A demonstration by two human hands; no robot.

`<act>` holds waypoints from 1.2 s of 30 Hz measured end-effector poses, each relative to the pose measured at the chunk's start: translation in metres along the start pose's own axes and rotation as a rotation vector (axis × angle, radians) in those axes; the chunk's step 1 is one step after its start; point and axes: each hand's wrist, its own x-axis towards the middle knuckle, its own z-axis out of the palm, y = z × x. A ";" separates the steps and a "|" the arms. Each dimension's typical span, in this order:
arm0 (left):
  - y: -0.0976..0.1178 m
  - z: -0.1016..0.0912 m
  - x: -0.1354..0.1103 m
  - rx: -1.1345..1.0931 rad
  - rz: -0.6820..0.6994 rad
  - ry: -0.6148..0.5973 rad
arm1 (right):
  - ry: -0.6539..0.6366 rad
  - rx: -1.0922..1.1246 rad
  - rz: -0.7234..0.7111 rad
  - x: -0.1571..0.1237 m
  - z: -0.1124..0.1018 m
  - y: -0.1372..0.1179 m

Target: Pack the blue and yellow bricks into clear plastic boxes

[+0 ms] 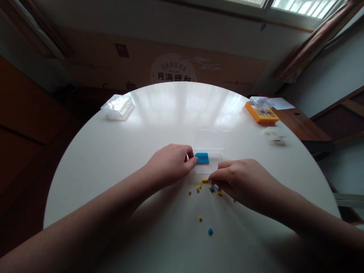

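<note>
A blue studded building-block baseplate (202,158) lies in an open clear plastic box (216,170), at its left side. My left hand (176,163) pinches the plate's left edge between thumb and fingers. Just to the right and nearer to me, my right hand (240,177) has its thumb and fingertips pressed together, low over a scatter of tiny pieces. What lies between those fingertips is too small to make out. Around them are a yellow brick (205,181), a blue brick (212,189) and several other small yellow and blue bricks, some partly hidden by my right hand.
A single yellow piece (200,218) and a blue piece (210,231) lie closer to me on the round white table (113,170). Clear plastic boxes (118,108) stand far left. An orange box (261,113) and a clear packet (275,135) are far right, by a wooden surface (304,123).
</note>
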 end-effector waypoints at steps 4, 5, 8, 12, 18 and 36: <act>0.000 0.001 0.001 -0.003 -0.007 -0.012 | -0.013 -0.018 0.011 0.000 0.002 -0.001; 0.001 0.000 0.000 -0.001 -0.007 -0.011 | -0.018 -0.021 0.015 0.001 0.002 -0.001; 0.002 -0.001 0.000 0.016 -0.005 -0.012 | -0.024 -0.035 0.034 0.002 0.000 -0.002; 0.003 -0.002 0.000 0.028 -0.014 -0.013 | -0.033 -0.065 0.036 -0.001 -0.004 0.000; 0.005 -0.003 0.001 -0.002 -0.045 -0.045 | 0.036 -0.080 -0.001 -0.018 -0.018 0.016; 0.007 -0.005 -0.001 0.034 -0.049 -0.012 | -0.075 -0.030 -0.218 -0.013 -0.023 0.018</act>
